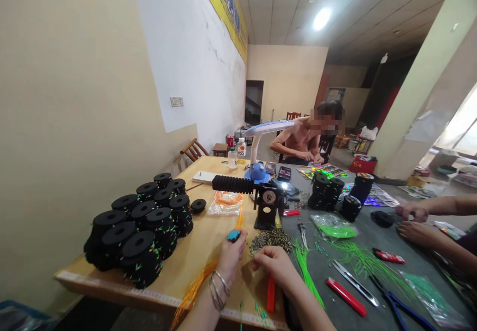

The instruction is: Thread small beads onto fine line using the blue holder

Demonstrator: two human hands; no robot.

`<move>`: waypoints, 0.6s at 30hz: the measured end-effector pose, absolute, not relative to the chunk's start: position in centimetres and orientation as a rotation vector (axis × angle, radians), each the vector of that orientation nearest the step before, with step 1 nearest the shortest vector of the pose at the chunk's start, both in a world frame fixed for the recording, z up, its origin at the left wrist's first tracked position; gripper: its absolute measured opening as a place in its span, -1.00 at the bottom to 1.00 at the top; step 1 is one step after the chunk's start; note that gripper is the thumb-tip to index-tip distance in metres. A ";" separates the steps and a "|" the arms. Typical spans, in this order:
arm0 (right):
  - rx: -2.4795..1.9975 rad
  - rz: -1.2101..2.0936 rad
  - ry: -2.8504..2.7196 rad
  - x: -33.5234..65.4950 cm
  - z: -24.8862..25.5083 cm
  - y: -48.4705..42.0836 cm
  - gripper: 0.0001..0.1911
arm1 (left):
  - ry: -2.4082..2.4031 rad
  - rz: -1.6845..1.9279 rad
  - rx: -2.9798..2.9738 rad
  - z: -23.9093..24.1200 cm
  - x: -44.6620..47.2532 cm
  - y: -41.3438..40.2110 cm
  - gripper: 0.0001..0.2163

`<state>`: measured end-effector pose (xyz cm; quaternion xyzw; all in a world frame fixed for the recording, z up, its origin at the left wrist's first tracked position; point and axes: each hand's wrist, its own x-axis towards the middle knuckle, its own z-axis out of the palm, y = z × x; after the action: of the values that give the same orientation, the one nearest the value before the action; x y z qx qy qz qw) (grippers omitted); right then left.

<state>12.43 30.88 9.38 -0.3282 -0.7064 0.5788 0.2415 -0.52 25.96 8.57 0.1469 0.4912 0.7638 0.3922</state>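
My left hand (pixel 234 251), with bracelets at the wrist, is closed round a bundle of orange strands (pixel 201 284); one end sticks out above the fist, and the rest trails toward the table's front edge. A small dark piece with a turquoise top (pixel 233 235) sits at its fingers. Beside it, my right hand (pixel 274 264) pinches its fingertips together at the near edge of a pile of tiny dark and brass-coloured beads (pixel 274 240). What the pinch holds is too small to make out. A black winding device (pixel 267 204) with a ridged black roll (pixel 233 184) stands beyond.
Stacked black foam spools (pixel 139 244) fill the left side. To the right lie green strands (pixel 307 276), a red-handled cutter (pixel 346 296), silver snips (pixel 356 282) and pliers (pixel 395 301). A blue lamp (pixel 257 172) stands behind. Another person's hands (pixel 417 221) work at right; a person (pixel 303 139) sits opposite.
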 end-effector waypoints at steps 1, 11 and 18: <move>-0.899 1.575 -1.934 12.4 9.4 30.8 -0.77 | 1.254 1.942 0.367 8.5 -0.5 26.0 -0.53; -1.003 1.199 -1.992 15.9 10.1 30.0 -0.69 | 1.346 1.802 0.289 8.3 -0.6 23.5 -0.53; -1.592 0.139 -2.060 25.8 11.3 32.5 -0.69 | 1.391 1.657 0.244 6.1 -1.5 20.9 -0.55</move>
<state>25.77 32.54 11.31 -0.5889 -0.7621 0.0513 0.2642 -1.51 20.87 6.09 0.0994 0.5660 0.6742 0.4639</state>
